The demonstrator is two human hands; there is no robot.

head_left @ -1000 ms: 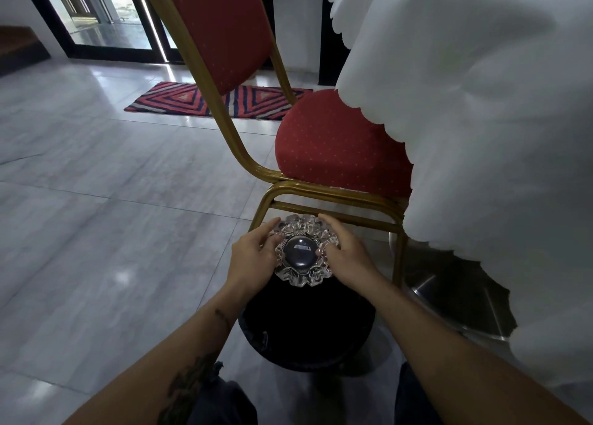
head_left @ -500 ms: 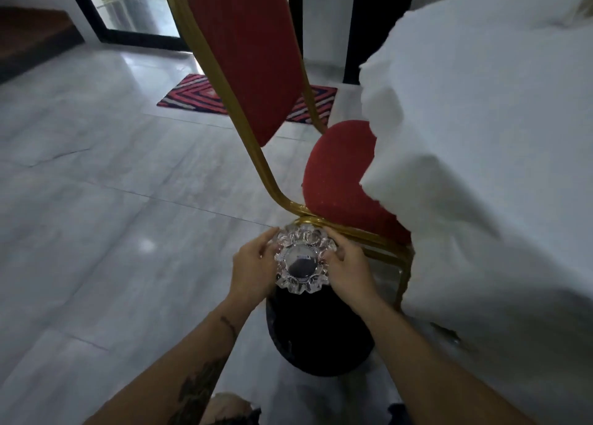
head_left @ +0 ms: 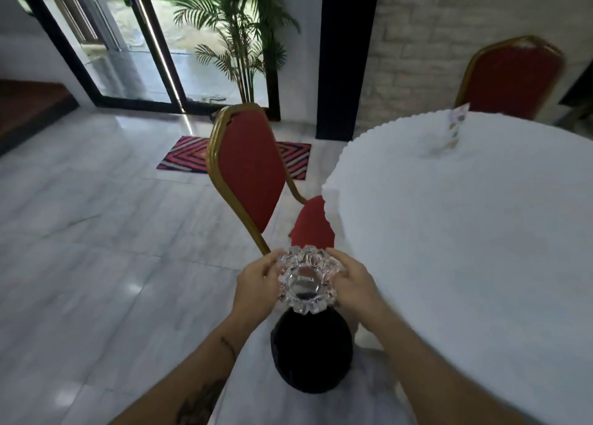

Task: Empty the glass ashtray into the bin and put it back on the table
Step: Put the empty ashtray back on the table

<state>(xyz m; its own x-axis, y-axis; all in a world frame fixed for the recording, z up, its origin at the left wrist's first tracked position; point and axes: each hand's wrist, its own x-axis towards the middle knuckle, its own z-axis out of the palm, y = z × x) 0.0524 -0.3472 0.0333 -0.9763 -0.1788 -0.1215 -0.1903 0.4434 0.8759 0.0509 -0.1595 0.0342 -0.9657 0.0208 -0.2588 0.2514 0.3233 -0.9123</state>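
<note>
Glass ashtray [head_left: 306, 284] between both hands, above bin [head_left: 311, 351]

Glass ashtray [head_left: 306, 284] — glossy, faceted; floor [head_left: 96, 264] — polished stone.

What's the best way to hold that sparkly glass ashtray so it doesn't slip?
Probably by its scalloped rim, from two opposite sides, as now: the left hand and the right hand pinch the glass ashtray at its left and right edges. The bumpy rim gives fingers notches to catch, while the smooth middle dish offers nothing to grip.
</note>
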